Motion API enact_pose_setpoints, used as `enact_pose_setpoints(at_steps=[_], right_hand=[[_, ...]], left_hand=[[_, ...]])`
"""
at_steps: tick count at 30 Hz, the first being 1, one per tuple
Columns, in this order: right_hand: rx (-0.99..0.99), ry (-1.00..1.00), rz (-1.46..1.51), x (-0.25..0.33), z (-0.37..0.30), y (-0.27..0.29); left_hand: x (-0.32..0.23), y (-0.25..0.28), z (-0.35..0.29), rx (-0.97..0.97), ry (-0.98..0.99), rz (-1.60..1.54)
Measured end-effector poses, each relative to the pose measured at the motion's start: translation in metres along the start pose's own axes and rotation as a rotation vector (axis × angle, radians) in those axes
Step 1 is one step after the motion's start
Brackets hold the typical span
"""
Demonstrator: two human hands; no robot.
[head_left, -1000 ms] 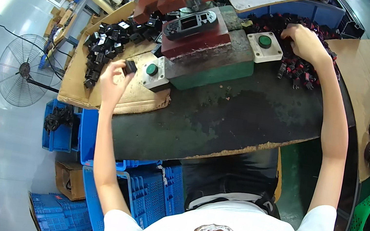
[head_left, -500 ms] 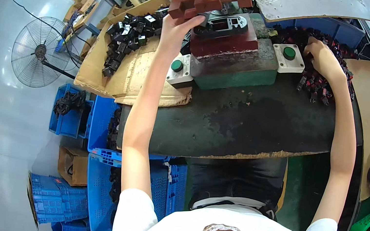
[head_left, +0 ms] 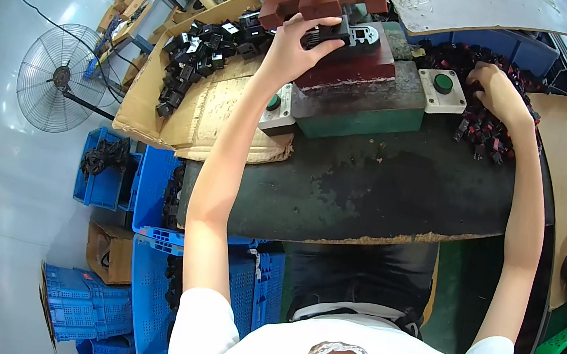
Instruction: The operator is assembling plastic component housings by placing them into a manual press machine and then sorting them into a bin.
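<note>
Fingers (head_left: 320, 41) of the left hand (head_left: 291, 53) spread and press a small black plastic part (head_left: 346, 34) onto the dark red block (head_left: 352, 68) of the press. Right of that block, the right hand (head_left: 499, 94) curls into a heap of black parts (head_left: 485, 129); its grip is hidden. Two square grey boxes with round green buttons (head_left: 442, 84) flank the block. Left of it, another black heap (head_left: 203, 49) lies on torn cardboard (head_left: 181, 113).

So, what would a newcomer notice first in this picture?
First, the dark red fixture block on the green press base at top centre, where the left hand rests on a black part. The right hand reaches into a pile of small black and red parts at upper right. A round floor fan stands far left, above blue crates.
</note>
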State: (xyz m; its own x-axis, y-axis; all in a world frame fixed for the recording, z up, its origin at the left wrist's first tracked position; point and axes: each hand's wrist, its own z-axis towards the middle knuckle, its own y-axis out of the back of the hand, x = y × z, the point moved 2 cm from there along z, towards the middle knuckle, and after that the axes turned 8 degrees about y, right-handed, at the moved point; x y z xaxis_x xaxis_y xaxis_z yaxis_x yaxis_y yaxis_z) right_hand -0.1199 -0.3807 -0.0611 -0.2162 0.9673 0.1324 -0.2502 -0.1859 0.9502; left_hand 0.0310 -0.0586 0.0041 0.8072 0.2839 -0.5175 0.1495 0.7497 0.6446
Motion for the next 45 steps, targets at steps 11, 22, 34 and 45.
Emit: enact_pose_setpoints(at_steps=[11, 22, 34, 45], right_hand=[[-0.098, 0.121, 0.12, 0.002, 0.01, 0.008], [-0.324, 0.065, 0.756, 0.013, 0.019, 0.018], [-0.383, 0.131, 0.936, 0.063, 0.041, 0.025], [-0.332, 0.356, 0.644, 0.093, 0.122, 0.016]], left_hand=[[-0.005, 0.005, -0.003, 0.036, -0.123, 0.13], [0.003, 0.001, -0.007, -0.018, -0.127, 0.219], [0.008, 0.003, -0.008, 0.077, -0.166, 0.174], [-0.01, 0.058, -0.079, 0.015, 0.138, 0.11]])
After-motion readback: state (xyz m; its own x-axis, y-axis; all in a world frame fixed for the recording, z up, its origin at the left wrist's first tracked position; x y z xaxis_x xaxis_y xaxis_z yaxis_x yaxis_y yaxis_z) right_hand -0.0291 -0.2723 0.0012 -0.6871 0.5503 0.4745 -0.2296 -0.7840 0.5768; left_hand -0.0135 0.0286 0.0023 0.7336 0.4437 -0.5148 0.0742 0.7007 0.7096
